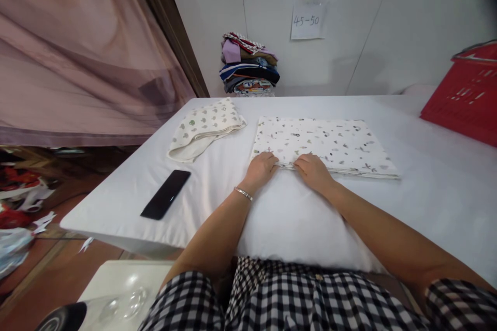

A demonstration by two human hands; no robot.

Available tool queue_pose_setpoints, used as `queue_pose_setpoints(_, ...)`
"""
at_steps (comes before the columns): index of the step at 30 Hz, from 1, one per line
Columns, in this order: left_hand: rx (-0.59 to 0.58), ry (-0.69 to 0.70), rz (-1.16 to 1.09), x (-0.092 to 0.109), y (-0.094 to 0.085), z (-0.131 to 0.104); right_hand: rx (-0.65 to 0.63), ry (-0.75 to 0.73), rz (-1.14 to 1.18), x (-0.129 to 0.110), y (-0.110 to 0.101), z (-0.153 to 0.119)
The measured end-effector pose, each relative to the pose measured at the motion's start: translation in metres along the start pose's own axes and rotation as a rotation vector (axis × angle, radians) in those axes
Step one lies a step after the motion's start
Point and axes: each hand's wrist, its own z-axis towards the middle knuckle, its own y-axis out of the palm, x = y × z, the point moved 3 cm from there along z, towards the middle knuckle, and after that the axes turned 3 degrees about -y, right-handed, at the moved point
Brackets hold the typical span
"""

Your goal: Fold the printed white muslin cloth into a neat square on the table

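A white cloth with small leaf and plant prints [320,139] lies folded in a flat rectangle on the white-covered table [287,217]. My left hand [262,168], with a bracelet at the wrist, grips the cloth's near edge close to its left corner. A short way to the right, my right hand [311,168] pinches the same near edge. The fingers of both hands are closed on the layered edge, and the fingertips are partly hidden. Another white cloth with grey-green prints [209,121] rests loosely folded at the table's back left.
A black phone [166,194] lies on the table at left. Behind the back edge stands a stack of folded fabrics [250,67]. A red basket [466,93] is at the right back. Pink curtains [77,46] hang at left, and a white stool [120,282] stands below the table.
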Motion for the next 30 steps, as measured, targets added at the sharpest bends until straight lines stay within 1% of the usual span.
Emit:
queue_pose_setpoints(6, -0.016, -0.013, 0.056, 0.005, 0.000, 0.002, -0.023, -0.008, 0.002, 0.000, 0.001, -0.001)
queue_pose_setpoints(10, 0.004, -0.001, 0.079, 0.006, 0.001, 0.003, -0.032, -0.008, -0.023, 0.000, 0.003, -0.002)
queue_pose_setpoints(17, 0.016, 0.007, 0.111, 0.003, 0.004, 0.001, -0.042, -0.008, -0.051, -0.001, 0.002, -0.001)
queue_pose_setpoints(21, 0.056, -0.029, 0.119, -0.003, 0.001, 0.000, -0.050, -0.003, -0.063, 0.000, 0.003, -0.001)
queue_pose_setpoints(24, 0.100, -0.021, 0.131, -0.005, -0.003, 0.000, -0.042, -0.008, -0.072, 0.000, 0.003, -0.001)
queue_pose_setpoints(28, 0.180, -0.001, 0.140, -0.005, -0.008, 0.000, 0.019, -0.015, -0.084, -0.001, 0.000, 0.000)
queue_pose_setpoints(30, 0.167, 0.001, 0.144, -0.005, -0.008, -0.001, 0.017, -0.014, -0.099, -0.001, -0.001, 0.001)
